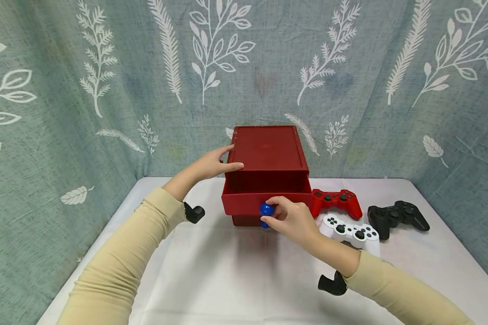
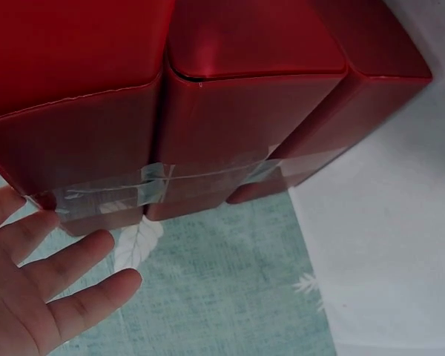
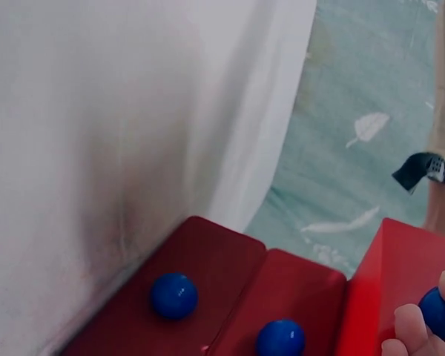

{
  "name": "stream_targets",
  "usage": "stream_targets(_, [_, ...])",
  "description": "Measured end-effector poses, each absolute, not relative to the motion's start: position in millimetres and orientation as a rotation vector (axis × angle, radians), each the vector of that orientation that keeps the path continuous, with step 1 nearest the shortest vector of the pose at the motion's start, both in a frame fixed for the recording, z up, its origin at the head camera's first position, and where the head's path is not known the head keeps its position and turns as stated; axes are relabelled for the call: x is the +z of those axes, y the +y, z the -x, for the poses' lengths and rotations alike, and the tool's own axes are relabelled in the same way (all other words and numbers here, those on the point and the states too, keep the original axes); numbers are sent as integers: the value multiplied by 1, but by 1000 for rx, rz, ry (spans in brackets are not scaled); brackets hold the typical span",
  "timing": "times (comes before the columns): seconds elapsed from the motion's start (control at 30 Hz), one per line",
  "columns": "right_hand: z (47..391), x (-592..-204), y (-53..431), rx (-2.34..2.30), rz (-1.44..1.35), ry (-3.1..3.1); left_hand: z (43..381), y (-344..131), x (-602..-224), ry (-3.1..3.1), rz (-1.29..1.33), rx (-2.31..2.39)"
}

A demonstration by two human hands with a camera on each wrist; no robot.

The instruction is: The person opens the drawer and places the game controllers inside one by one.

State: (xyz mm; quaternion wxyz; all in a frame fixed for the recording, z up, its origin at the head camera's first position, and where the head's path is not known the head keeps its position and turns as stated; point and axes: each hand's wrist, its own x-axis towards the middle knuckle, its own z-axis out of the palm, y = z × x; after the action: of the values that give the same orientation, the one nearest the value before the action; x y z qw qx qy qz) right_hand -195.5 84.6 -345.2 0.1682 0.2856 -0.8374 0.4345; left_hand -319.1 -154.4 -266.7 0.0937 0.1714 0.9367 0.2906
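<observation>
A red drawer box (image 1: pixel 268 146) stands on the table with its top drawer (image 1: pixel 244 204) pulled out. My right hand (image 1: pixel 297 221) pinches the blue round knob (image 1: pixel 267 209) on that drawer between thumb and fingers. Two lower drawers, each with a blue knob (image 3: pixel 174 295), are pushed in, as the right wrist view shows. My left hand (image 1: pixel 213 164) rests at the upper left of the box, fingers spread and fairly straight. In the left wrist view, clear tape (image 2: pixel 200 178) runs across the back of the box beside the fingertips (image 2: pixel 122 289).
Right of the box lie a red game controller (image 1: pixel 336 201), a white one (image 1: pixel 351 231) partly behind my right forearm, and a black one (image 1: pixel 398 216). A green leaf-patterned curtain (image 1: pixel 264 81) hangs behind the white table (image 1: pixel 227 280).
</observation>
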Motion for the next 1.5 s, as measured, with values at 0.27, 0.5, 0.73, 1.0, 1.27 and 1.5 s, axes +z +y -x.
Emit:
stream_targets(0.27, [185,-345,85,1200,-802,-2406,319,-154,-267,2772,-503,864])
stream_targets(0.5, [178,-346,87,1207,-853,-2353,320,-153,-267,2766,-501,865])
stream_targets(0.73, [172,-347,88,1195,-888,-2330,320,-152,-266,2768,-505,860])
stream_targets(1.0, [170,-348,86,1181,-910,-2319,318,-152,-265,2768,-491,857])
stream_targets(1.27, [167,-350,88,1106,-972,-2244,318,-153,-265,2766,-499,872])
stream_targets(1.5, [164,-352,89,1098,-965,-2260,318,-154,-266,2764,-499,864])
